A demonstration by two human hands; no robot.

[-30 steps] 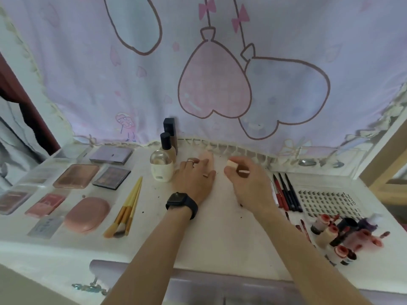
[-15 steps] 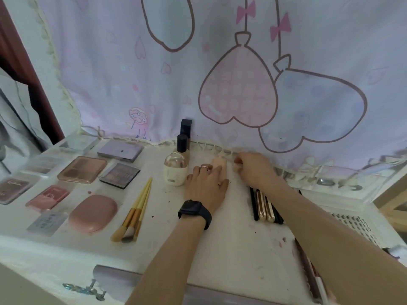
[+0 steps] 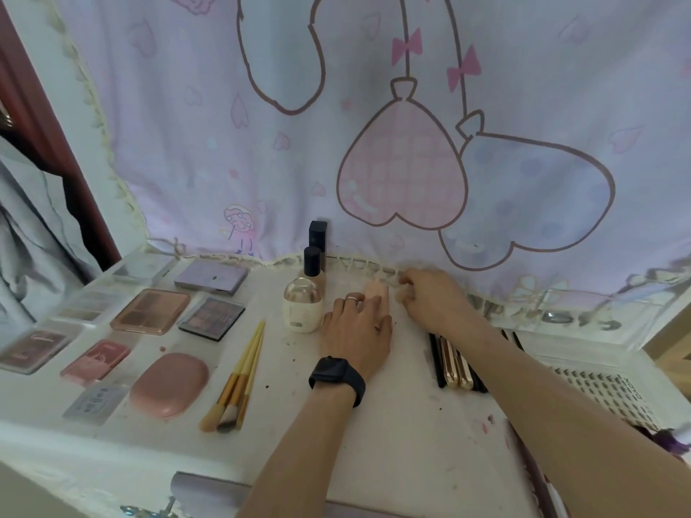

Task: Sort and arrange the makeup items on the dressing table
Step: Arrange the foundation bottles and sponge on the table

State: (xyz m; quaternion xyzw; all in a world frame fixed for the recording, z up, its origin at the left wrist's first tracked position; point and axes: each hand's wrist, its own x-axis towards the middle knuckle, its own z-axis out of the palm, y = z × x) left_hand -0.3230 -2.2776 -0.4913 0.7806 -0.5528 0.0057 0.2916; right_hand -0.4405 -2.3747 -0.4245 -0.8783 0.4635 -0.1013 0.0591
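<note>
My left hand [image 3: 357, 327], with a ring and a black watch, rests flat on the white dressing table [image 3: 392, 435], its fingertips touching a peach makeup sponge [image 3: 375, 287] near the curtain hem. My right hand [image 3: 433, 299] is curled beside it and pinches a small beige sponge [image 3: 401, 294] just right of the peach one. A cream round bottle [image 3: 303, 306] and two dark-capped bottles [image 3: 313, 261] stand left of my left hand. Three brushes [image 3: 239, 383] lie to the left. Gold and black tubes [image 3: 454, 362] lie under my right forearm.
Several palettes [image 3: 151, 312] and a pink compact [image 3: 170, 383] are laid out on the left side. A lash tray [image 3: 598, 394] sits at the right. A pink printed curtain [image 3: 374, 125] hangs right behind the table's back edge.
My right hand carried the small beige sponge back toward the curtain, beside the peach sponge. The view swung left and up; my left hand stayed flat on the table.
</note>
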